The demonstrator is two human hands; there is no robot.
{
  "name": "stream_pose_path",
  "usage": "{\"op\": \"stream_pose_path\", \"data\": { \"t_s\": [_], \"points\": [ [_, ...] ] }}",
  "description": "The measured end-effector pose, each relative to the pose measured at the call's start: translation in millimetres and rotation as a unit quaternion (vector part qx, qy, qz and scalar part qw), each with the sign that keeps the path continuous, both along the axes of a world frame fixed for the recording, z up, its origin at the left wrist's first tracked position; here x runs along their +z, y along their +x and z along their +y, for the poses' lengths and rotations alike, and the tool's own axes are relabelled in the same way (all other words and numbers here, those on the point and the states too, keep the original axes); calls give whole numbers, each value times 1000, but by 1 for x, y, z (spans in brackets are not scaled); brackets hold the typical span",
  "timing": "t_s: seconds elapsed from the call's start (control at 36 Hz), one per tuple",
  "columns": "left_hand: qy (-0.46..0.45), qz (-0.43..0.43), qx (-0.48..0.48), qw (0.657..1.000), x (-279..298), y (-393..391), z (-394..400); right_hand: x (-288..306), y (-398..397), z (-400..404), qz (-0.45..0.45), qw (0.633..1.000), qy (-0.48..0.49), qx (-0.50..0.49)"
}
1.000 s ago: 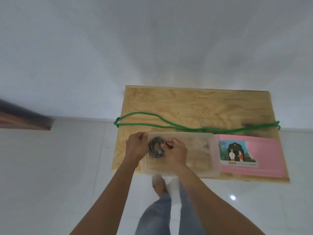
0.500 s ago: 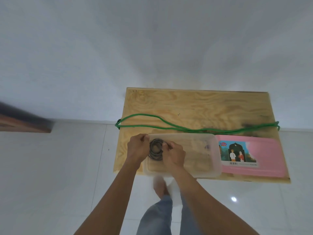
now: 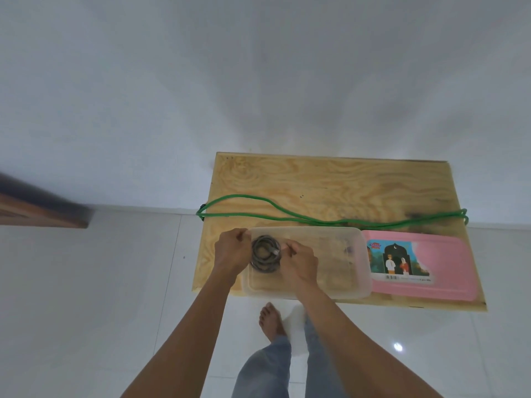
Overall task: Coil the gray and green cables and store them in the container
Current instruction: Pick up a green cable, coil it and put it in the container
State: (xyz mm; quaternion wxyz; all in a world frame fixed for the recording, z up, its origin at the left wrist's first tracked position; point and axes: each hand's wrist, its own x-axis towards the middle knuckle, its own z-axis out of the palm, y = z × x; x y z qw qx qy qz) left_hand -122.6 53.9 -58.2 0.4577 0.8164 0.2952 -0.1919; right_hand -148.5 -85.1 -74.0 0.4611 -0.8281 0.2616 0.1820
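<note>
Near the middle of the frame, a bit low, the gray cable is wound into a round coil. It sits over the left end of the clear container, held betw. two hands. Can't tell if the coil touches the container floor or hangs just above it.

The left hand is at the container's left edge, fingers curled, gripping the coil's left side. The right hand is inside the container, knuckles up, fingers curled and pinching the coil's right side. Both arms reach up from the bottom of the frame and come close together at the coil.

The green cable is not coiled. It lies long and wavy across the wood table, just behind the container, w/ one end at the table's left edge and the other at the right edge.

A pink lid w/ a picture sticker lies flat right of the container, touching it. Below the table, bottom center, are jeans legs and a bare foot on the white tile floor.
</note>
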Motion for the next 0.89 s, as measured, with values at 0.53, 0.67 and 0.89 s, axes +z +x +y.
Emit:
{"op": "stream_pose_path", "data": {
  "t_s": [0.53,0.67,0.89],
  "points": [
    [47,-91,-23,994,55,9,14,60,19,-32,-147,989,15,4],
    [58,-113,-52,991,61,27,11,65,49,-45,-157,986,-26,58],
    [89,-100,-151,980,35,83,-5,39,98,-53,-110,974,-93,175]
  ]
}}
